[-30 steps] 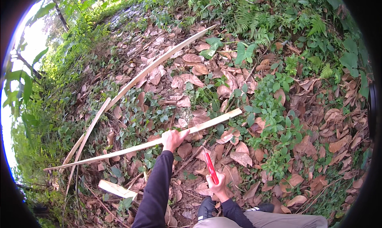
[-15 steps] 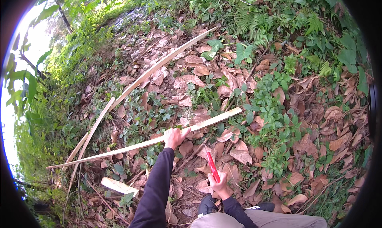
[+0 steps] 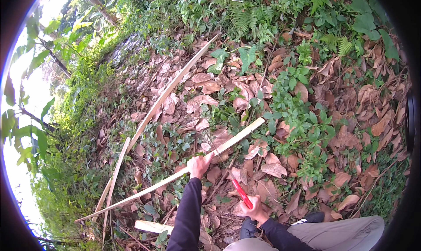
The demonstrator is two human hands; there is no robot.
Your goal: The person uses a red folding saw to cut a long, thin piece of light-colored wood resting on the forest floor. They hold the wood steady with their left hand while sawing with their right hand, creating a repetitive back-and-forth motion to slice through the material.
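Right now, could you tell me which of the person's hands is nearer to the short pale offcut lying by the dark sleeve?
Left. The left hand grips the long strip above the offcut; the right hand, holding the red-handled tool, sits farther right.

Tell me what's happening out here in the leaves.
A person crouches on leaf-covered ground. Their left hand grips a long pale split wooden strip near its middle, holding it slanted over the dry leaves. Their right hand holds a red-handled blade pointed up toward the strip. More long strips lie farther off to the left, and a short pale offcut lies near the left sleeve.
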